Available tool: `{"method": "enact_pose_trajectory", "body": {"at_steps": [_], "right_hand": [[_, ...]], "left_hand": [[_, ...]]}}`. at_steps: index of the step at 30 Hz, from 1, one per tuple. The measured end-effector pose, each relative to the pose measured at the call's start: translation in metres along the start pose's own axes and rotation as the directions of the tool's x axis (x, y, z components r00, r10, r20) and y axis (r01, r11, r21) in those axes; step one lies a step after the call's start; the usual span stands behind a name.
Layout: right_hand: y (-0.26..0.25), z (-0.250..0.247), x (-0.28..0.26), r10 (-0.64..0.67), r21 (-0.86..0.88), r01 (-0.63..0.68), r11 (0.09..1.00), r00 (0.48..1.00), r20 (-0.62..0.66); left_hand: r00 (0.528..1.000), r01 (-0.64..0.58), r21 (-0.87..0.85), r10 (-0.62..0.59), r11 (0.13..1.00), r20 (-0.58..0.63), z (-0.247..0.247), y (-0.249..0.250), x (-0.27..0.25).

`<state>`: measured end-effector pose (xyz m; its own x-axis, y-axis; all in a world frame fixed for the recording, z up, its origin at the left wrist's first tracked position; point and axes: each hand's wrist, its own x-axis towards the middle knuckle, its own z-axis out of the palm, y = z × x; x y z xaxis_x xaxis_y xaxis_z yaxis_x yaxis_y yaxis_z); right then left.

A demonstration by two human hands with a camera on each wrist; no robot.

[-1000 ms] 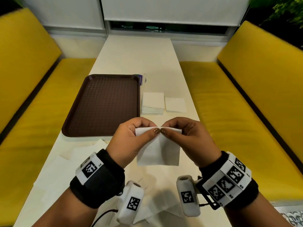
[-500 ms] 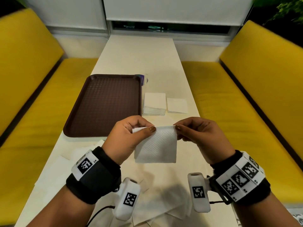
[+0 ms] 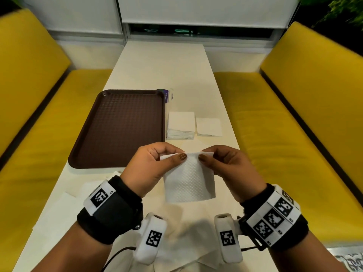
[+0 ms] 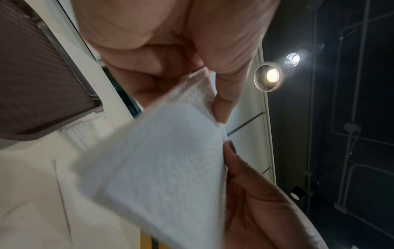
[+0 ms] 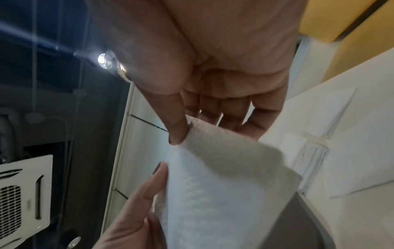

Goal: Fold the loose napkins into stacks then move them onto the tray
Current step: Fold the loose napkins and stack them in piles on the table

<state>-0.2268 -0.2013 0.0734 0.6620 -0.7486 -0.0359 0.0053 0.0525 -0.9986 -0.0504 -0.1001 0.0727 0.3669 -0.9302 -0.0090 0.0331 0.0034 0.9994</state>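
Note:
A folded white napkin [image 3: 189, 180] hangs in the air above the near table, held by its top edge. My left hand [image 3: 177, 156] pinches its upper left part between thumb and fingers. My right hand [image 3: 205, 157] pinches its upper right part. The left wrist view shows the napkin [image 4: 166, 171] close up under the thumb; the right wrist view shows the napkin [image 5: 215, 188] under the right thumb. A brown tray [image 3: 119, 128] lies on the table's left, with nothing on it. A stack of folded napkins [image 3: 181, 125] sits by the tray's right edge, a thinner pile [image 3: 209, 127] beside it.
Loose unfolded napkins [image 3: 59, 211] lie spread over the near end of the white table [image 3: 163, 63], under my wrists. A small purple-labelled item [image 3: 168, 95] sits at the tray's far right corner. Yellow benches [image 3: 284, 118] flank the table.
My hands spread apart along the napkin's top edge half a second ago, then drew closer together again. The napkin hangs slightly lower and squarer than before.

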Motion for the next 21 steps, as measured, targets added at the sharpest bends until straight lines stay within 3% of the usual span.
{"method": "enact_pose_trajectory", "body": {"at_steps": [8, 10, 13, 15, 18, 21], "right_hand": [[0.001, -0.020, 0.010, 0.044, 0.096, -0.037, 0.995, 0.996, -0.073], [0.000, -0.022, 0.014, 0.061, 0.147, -0.047, 0.988, 0.994, -0.094], [0.002, -0.024, 0.021, 0.073, 0.187, -0.049, 0.981, 0.989, -0.126], [0.006, -0.025, 0.026, 0.086, 0.195, -0.054, 0.979, 0.984, -0.159], [0.014, -0.027, 0.033, 0.148, 0.226, -0.108, 0.968, 0.974, -0.169], [0.028, -0.029, 0.037, 0.269, 0.223, -0.241, 0.945, 0.957, -0.105]], "left_hand": [[0.992, 0.013, -0.138, -0.030, 0.990, -0.120, -0.001, -0.003, 0.014], [0.995, 0.053, -0.167, -0.065, 0.985, -0.071, 0.001, -0.006, 0.018], [0.985, 0.156, -0.125, -0.145, 0.980, 0.095, 0.008, -0.011, 0.019], [0.980, 0.169, -0.073, -0.159, 0.983, 0.120, 0.013, -0.018, 0.020], [0.985, 0.174, -0.076, -0.173, 0.982, 0.018, 0.015, -0.027, 0.026], [0.984, 0.148, -0.033, -0.150, 0.988, -0.095, 0.013, -0.032, 0.037]]}}
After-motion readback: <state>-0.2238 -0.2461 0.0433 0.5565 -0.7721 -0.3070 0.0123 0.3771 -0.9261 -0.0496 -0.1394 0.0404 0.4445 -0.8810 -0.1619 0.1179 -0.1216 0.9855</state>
